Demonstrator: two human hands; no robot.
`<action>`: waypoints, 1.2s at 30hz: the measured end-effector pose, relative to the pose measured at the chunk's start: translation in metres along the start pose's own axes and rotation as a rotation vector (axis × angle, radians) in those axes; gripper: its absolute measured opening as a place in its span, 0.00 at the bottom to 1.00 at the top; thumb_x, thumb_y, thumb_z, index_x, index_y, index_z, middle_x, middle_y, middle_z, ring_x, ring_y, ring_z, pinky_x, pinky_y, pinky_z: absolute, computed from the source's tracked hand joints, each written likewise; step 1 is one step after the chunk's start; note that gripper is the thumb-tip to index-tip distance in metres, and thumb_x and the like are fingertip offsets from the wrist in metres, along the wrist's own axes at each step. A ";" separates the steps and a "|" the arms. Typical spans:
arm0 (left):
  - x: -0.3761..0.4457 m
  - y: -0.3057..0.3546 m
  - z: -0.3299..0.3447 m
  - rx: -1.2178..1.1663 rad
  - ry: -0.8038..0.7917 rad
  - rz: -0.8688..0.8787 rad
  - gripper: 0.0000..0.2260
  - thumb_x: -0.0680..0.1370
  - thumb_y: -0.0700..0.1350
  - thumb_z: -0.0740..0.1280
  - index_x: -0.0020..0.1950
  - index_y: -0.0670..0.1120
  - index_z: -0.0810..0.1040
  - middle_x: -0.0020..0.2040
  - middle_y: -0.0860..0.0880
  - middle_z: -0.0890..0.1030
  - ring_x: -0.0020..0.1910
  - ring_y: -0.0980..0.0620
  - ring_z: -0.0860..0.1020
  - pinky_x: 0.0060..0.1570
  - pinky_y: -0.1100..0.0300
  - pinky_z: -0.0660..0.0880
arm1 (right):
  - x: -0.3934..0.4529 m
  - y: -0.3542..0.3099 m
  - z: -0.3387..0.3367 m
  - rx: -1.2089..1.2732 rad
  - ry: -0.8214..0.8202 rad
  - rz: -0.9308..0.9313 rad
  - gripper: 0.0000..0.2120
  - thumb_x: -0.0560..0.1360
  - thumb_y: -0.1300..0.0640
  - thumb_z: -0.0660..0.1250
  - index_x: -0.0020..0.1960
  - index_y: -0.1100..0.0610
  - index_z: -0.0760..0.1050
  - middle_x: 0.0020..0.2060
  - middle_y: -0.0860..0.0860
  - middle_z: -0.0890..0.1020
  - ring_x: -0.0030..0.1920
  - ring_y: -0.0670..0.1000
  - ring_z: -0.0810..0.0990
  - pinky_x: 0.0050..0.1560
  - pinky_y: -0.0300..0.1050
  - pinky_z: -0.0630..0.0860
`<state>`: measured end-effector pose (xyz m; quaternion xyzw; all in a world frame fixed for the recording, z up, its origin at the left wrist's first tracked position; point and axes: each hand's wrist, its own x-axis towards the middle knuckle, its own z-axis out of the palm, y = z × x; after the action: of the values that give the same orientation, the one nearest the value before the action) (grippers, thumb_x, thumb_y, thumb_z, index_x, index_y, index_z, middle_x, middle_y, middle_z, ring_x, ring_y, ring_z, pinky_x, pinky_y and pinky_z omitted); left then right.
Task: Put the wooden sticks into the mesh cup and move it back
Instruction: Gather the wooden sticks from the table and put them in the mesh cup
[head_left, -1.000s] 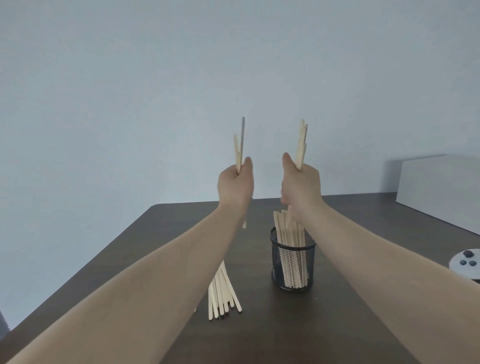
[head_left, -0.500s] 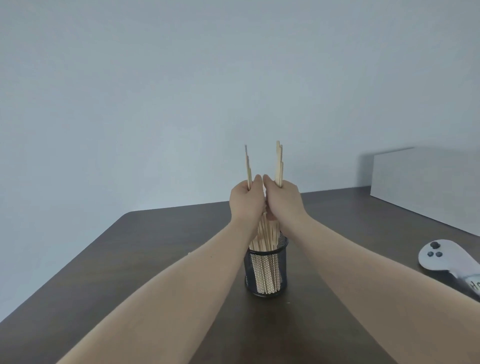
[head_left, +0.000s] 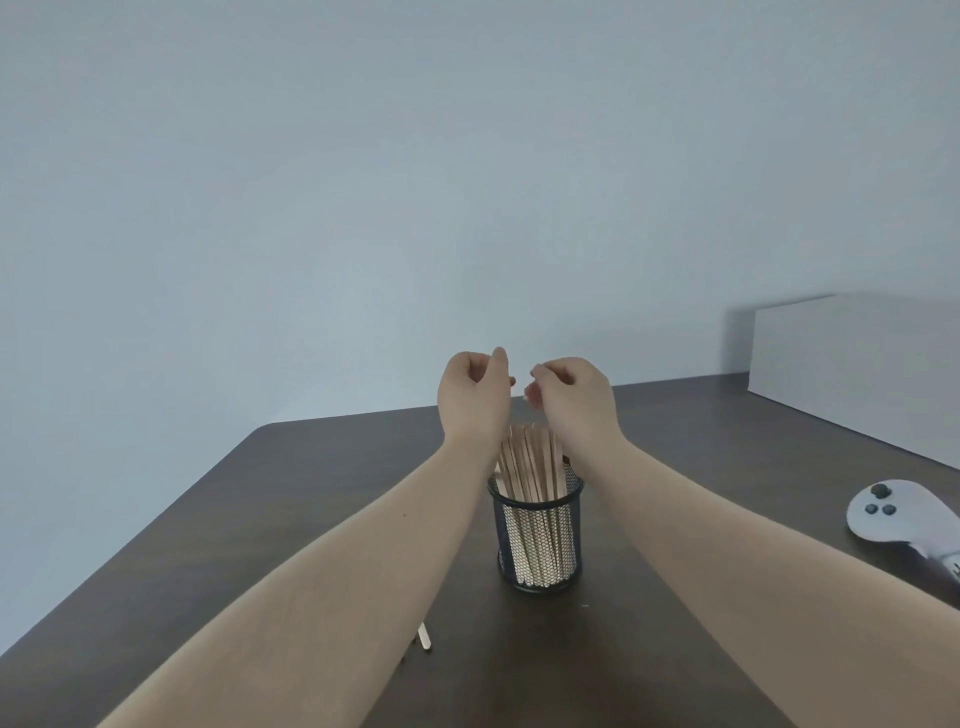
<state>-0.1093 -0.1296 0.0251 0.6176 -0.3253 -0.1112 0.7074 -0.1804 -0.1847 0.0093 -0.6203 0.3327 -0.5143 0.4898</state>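
A black mesh cup (head_left: 537, 540) stands upright on the dark table (head_left: 311, 509), filled with many pale wooden sticks (head_left: 530, 460) that rise above its rim. My left hand (head_left: 472, 397) and my right hand (head_left: 571, 397) hover side by side just above the stick tops, fingers loosely curled and holding nothing. Ends of a few more wooden sticks (head_left: 425, 636) lie on the table, mostly hidden under my left forearm.
A white game controller (head_left: 524, 517) lies at the right edge of the table. A white box (head_left: 857, 364) stands at the back right against the wall. The table's back edge runs just behind my hands.
Both hands held bundles of sticks above the cup and lowered them in. The sticks now stand in the cup and both hands have let go.
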 end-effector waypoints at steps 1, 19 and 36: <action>0.000 0.002 -0.004 -0.001 0.008 0.004 0.08 0.78 0.49 0.63 0.44 0.45 0.74 0.49 0.46 0.83 0.41 0.56 0.78 0.43 0.61 0.74 | 0.000 0.000 0.000 -0.016 0.005 -0.001 0.06 0.78 0.55 0.61 0.46 0.54 0.77 0.47 0.52 0.83 0.51 0.52 0.82 0.57 0.50 0.78; -0.021 -0.028 -0.167 1.095 -0.337 -0.505 0.25 0.75 0.51 0.69 0.67 0.38 0.70 0.61 0.41 0.76 0.57 0.44 0.76 0.53 0.56 0.72 | -0.091 -0.022 0.077 -1.078 -0.781 -0.023 0.10 0.75 0.57 0.63 0.37 0.59 0.72 0.33 0.54 0.79 0.32 0.52 0.78 0.34 0.40 0.73; -0.013 -0.064 -0.159 1.159 -0.377 -0.479 0.16 0.72 0.52 0.71 0.51 0.41 0.76 0.32 0.48 0.68 0.41 0.48 0.71 0.39 0.60 0.67 | -0.098 0.008 0.115 -1.183 -0.921 0.153 0.23 0.78 0.57 0.64 0.70 0.63 0.67 0.51 0.55 0.73 0.47 0.54 0.75 0.62 0.48 0.77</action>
<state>-0.0085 -0.0082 -0.0435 0.9241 -0.3044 -0.1785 0.1465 -0.0935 -0.0665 -0.0281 -0.9074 0.3574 0.0969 0.1988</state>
